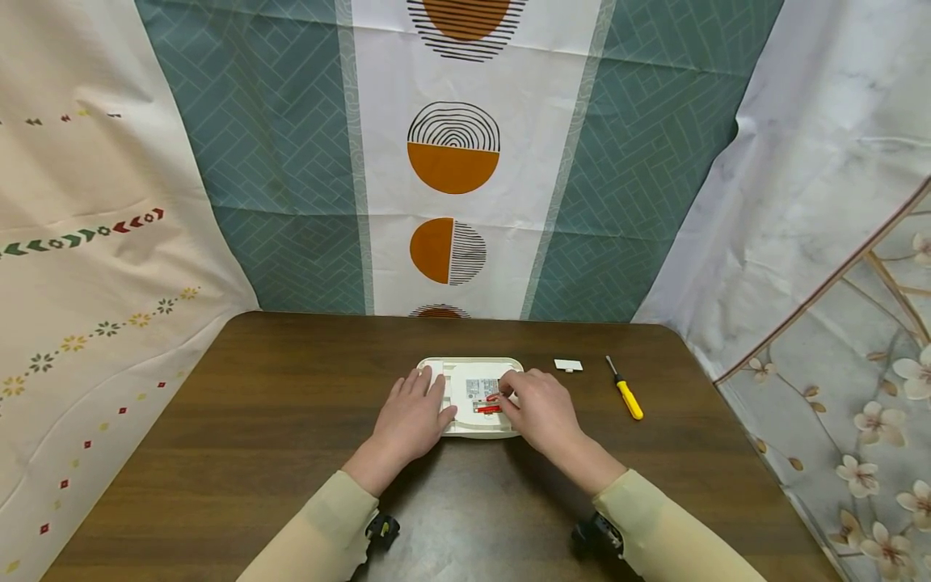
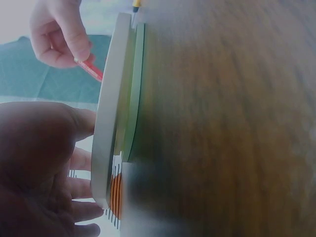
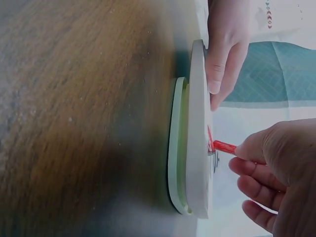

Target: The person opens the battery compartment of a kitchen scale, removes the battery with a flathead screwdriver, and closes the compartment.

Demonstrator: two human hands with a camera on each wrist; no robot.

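A flat, rounded white device (image 1: 473,430) with a pale green lower layer (image 3: 177,148) lies on the table, a printed label (image 1: 478,388) and an uncovered battery compartment facing up. My left hand (image 1: 410,404) rests on its left end with the fingers extended. Between thumb and forefinger, my right hand (image 1: 541,408) pinches a small red battery (image 3: 225,146), tilted, with its inner end at the compartment. Another red battery (image 1: 489,410) lies in the compartment. The right hand's other fingers are loosely bent, as the right wrist view shows.
Right of the device lies a small white cover (image 1: 568,365) with a tab. Farther right is a screwdriver (image 1: 627,396) with a yellow handle. Both are on the brown wooden table (image 1: 240,420), with patterned cloths (image 1: 291,162) hanging behind and at the sides.
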